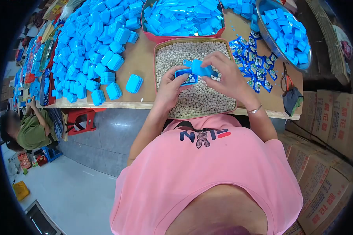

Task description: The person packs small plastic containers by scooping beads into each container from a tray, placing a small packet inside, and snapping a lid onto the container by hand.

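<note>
My left hand [169, 89] grips a small blue plastic case [178, 73] over the tray of beads, with a dark blue printed packet [191, 79] showing at it. Closed around a light blue plastic piece [200, 69], my right hand [224, 76] is close beside the left. Whether that piece is joined to the case, I cannot tell. Beneath both hands, the shallow tray [156, 58] is filled with small round pale beads [200, 102].
Many closed blue cases [114, 62] are heaped at left. Behind the beads stands a red-rimmed tray [149, 36] of blue parts. Right are printed packets [256, 64], a metal bowl [310, 58] of blue pieces, and scissors [288, 80]. Cartons and a seated person [33, 127] flank the table.
</note>
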`<state>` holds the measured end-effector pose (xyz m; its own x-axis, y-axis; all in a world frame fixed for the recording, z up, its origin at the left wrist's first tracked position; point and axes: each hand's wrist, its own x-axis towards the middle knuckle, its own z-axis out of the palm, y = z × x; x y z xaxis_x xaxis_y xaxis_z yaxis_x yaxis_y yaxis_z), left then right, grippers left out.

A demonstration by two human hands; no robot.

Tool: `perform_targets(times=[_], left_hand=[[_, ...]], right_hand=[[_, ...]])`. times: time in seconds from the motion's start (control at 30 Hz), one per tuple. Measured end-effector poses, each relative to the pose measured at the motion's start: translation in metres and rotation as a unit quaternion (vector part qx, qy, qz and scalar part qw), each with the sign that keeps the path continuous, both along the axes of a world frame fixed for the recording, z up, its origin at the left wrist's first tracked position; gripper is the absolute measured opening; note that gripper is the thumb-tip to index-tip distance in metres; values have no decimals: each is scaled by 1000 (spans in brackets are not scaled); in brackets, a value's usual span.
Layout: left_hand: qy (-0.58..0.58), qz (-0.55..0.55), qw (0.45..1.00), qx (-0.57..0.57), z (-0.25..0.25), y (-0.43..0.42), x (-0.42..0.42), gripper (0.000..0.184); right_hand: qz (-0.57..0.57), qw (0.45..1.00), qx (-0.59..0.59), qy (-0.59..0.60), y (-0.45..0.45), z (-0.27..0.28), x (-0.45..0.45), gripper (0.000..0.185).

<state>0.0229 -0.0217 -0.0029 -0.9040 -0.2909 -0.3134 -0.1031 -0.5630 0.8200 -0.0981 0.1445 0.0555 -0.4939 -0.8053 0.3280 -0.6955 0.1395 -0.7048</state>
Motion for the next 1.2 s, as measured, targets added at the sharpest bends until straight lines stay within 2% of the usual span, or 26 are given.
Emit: perform_targets(times=[0.2, 0.33, 0.5, 0.87, 1.0, 1.2], left_hand=[[36, -24, 996, 80, 5, -3, -3, 33], [48, -35, 979, 196, 7, -5, 0, 50], [48, -47, 988, 140, 13, 1, -3, 65], [85, -79, 988, 105, 0, -4, 0, 56], [66, -55, 992, 90, 13, 3, 0, 40], [49, -56, 997, 31, 8, 4, 2, 32]], right_hand=[[15, 1000, -4, -8, -4, 3, 3, 28], [58, 996, -3, 63, -8, 7, 3, 29], [93, 984, 6, 152, -17, 0, 4, 29], [99, 985, 10, 144, -18, -1, 5, 30], [98, 984, 6, 145, -17, -2, 6, 30], [96, 988, -2, 121, -14, -1, 5, 31]])
